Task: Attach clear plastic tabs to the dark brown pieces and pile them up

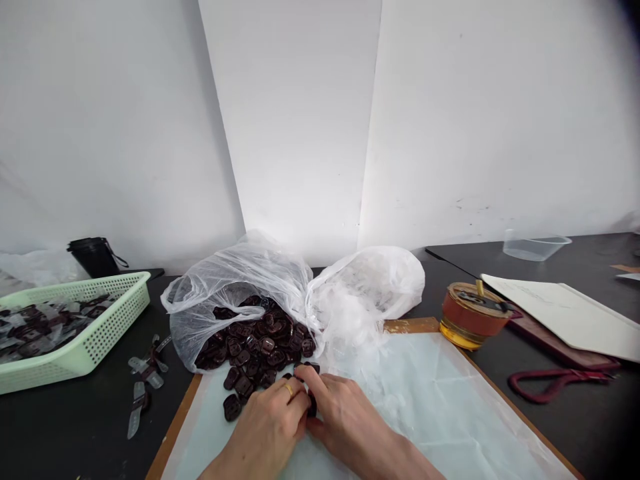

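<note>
My left hand (270,421), with a gold ring on one finger, and my right hand (347,412) meet at the near edge of a pile. Their fingers are closed around a small dark brown plastic piece (313,405), mostly hidden by the fingers. Just beyond lies a heap of similar glossy brown pieces (267,343), rounded and slotted, spilling from a clear plastic bag (187,300). Beside it, a second bag (390,283) holds whitish translucent bits. A pale sheet-covered board (450,413) with a brown border lies under my hands.
On the left stands a light green basket (115,327) of brown and clear pieces, with several strap-like pieces (145,373) nearby and a black cup (94,257) behind. Rightward are an amber jar (467,320), a notebook (560,313), red-handled scissors (545,383) and a clear tub (535,247).
</note>
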### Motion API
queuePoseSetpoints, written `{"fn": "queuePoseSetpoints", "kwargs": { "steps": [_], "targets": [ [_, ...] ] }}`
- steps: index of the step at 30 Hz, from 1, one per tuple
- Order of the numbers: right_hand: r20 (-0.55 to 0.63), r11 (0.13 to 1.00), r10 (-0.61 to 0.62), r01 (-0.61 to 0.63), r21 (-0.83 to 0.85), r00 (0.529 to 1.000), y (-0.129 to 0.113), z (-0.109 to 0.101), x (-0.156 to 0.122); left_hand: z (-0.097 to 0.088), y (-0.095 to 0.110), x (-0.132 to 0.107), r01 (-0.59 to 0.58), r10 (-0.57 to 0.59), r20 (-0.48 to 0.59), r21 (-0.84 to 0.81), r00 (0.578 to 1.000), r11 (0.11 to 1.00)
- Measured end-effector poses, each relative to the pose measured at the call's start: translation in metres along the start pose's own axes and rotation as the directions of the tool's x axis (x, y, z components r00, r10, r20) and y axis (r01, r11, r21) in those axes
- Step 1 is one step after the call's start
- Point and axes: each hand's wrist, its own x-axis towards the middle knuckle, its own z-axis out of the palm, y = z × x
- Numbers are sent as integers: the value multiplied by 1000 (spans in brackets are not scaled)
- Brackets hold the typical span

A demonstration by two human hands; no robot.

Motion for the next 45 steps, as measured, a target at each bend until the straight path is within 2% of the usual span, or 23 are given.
{"fn": "queuePoseSetpoints", "kwargs": {
  "steps": [5, 11, 18, 21, 24, 26, 29, 31, 33, 37, 39, 41, 45],
  "targets": [
    [3, 1000, -3, 3, 4, 1000, -1, 1, 0, -1, 0, 5, 41, -46, 95, 46, 994, 998],
    [29, 999, -13, 12, 31, 1000, -2, -3, 1, 4, -4, -1, 28, -26, 27, -82, 999, 996],
    [43, 996, 31, -35, 85, 999, 1, 1, 1, 6, -6, -1, 37, -33, 38, -104, 999, 994],
    [49, 988, 44, -51, 145, 998, 5, 3, 1, 7, -5, 1, 53, -46, 52, -134, 998, 990],
    [45, 954, 72, -82, 289, 996, 13, 3, 1, 6, -6, 3, 153, -139, 71, -261, 988, 953],
    [13, 910, 115, -111, 400, 993, 19, 3, 1, 6, -9, 4, 260, -244, 95, -444, 965, 857],
    [-67, 840, 156, -97, 534, 985, 24, 3, 0, 7, -16, 4, 348, -341, 157, -699, 927, 625],
    [-95, 792, 150, -62, 607, 984, 23, 3, -1, 9, -20, 3, 366, -355, 195, -774, 914, 517],
    [-107, 745, 149, -40, 666, 983, 21, 3, -1, 11, -23, 2, 360, -351, 206, -812, 913, 459],
    [-107, 656, 178, -37, 754, 978, 16, 0, 2, 12, -27, 0, 318, -357, 170, -854, 918, 412],
    [-84, 584, 207, -54, 810, 975, 15, -1, 3, 10, -28, 0, 310, -364, 156, -857, 918, 413],
    [-40, 473, 224, -73, 878, 974, 16, -3, 3, 7, -29, 2, 299, -379, 130, -852, 916, 430],
    [57, 157, 192, -88, 984, 980, 23, 0, 5, 3, -30, 4, 297, -439, 67, -826, 896, 480]
  ]
}}
